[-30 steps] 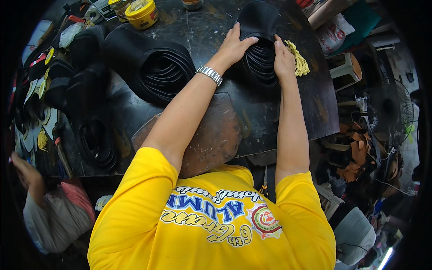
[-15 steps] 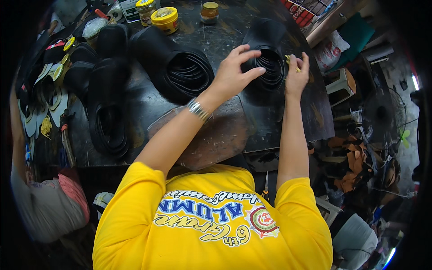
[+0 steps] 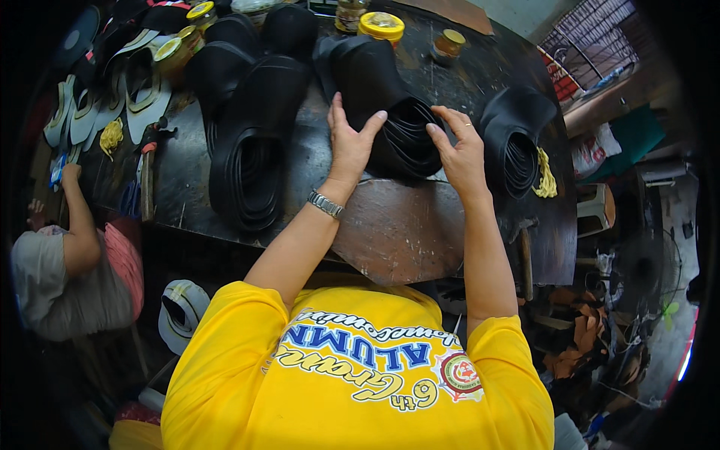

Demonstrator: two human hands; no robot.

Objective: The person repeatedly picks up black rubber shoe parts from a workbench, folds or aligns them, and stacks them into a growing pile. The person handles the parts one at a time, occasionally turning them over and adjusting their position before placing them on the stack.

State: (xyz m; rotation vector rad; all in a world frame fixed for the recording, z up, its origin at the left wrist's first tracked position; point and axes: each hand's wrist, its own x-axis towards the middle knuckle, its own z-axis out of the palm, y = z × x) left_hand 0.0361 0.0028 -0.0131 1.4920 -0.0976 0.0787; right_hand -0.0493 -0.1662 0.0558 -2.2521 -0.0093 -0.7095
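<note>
Black stacked shoe uppers point(image 3: 405, 142), nested inside one another with their curved edges showing, lie on the dark table between my hands. My left hand point(image 3: 350, 146) is at their left side, fingers stretched and thumb apart, the thumb over the stack. At the right edge, my right hand point(image 3: 459, 154) has its fingers bent toward the layers, thumb and forefinger apart. Whether either hand presses on the stack is hard to tell. A second nested black stack point(image 3: 517, 154) sits to the right, with a yellow bundle of strips point(image 3: 546, 176) beside it.
More black nested uppers point(image 3: 251, 165) stand to the left. A brown board point(image 3: 401, 232) lies before me at the table edge. Yellow-lidded tub point(image 3: 382, 28) and small jar point(image 3: 448, 45) are at the back. A hammer point(image 3: 148, 165) lies left, near another person point(image 3: 71, 262).
Both hands have left the right-hand stack and come to the middle one. The yellow strips that were at my right hand now lie beside the right stack. The view has shifted.
</note>
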